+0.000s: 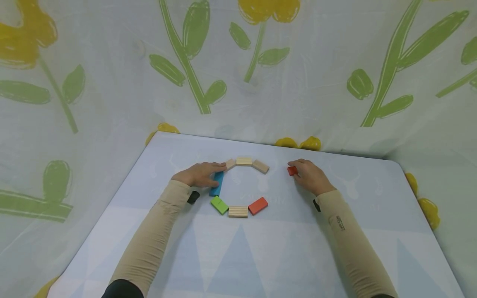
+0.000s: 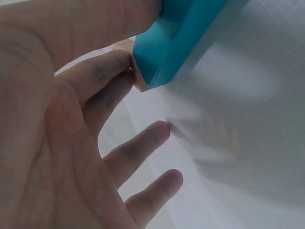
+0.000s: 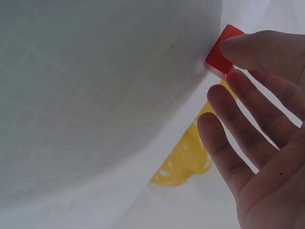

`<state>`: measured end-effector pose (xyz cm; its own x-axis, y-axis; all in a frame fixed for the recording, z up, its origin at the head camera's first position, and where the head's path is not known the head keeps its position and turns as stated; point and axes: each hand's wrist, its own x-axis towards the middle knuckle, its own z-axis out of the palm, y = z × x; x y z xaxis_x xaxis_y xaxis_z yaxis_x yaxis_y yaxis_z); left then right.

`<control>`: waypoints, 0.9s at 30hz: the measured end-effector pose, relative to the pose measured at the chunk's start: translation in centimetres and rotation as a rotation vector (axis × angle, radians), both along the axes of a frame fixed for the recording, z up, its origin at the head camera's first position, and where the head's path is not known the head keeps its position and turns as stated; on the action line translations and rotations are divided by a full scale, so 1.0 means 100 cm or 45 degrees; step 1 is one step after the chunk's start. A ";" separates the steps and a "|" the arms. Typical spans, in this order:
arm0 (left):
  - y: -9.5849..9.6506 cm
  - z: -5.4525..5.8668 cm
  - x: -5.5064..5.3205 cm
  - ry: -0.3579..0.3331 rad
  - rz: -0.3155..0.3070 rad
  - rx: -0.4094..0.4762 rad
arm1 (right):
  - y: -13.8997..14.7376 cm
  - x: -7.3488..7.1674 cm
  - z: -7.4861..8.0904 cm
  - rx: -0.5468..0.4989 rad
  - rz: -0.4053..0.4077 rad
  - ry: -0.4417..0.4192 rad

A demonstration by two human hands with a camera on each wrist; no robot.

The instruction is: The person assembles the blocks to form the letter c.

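Note:
My left hand (image 1: 200,175) lies at the left of a ring of blocks. Its thumb rests on a long blue block (image 1: 216,187), and its index and middle fingers touch the end of a pale wooden block (image 2: 139,81) against the blue one. In the left wrist view the other fingers spread loosely over the table. Off to the right, apart from the ring, my right hand (image 1: 312,177) pinches a small red block (image 3: 221,56) between thumb and fingertips. That block is at the tabletop, though whether it touches is unclear.
Along the ring's top sit a wooden block (image 1: 244,162) and a tilted one (image 1: 261,166). Below lie a green block (image 1: 219,205), a ridged wooden block (image 1: 238,212) and a red rectangular block (image 1: 258,205). Flower-printed curtains (image 1: 298,95) surround the white-blue table (image 1: 298,256).

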<state>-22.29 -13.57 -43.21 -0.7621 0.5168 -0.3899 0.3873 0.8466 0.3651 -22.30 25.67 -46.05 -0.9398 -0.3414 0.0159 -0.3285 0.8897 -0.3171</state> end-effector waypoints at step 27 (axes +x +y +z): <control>0.000 0.000 0.000 -0.011 0.028 0.000 | 0.000 -0.003 -0.007 -0.032 0.023 0.029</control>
<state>-22.29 -13.60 -43.26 -0.7699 0.5001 -0.3965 0.3656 0.8548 0.3683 -22.62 25.70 -46.80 -0.9327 -0.3576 0.0462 -0.3520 0.8754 -0.3313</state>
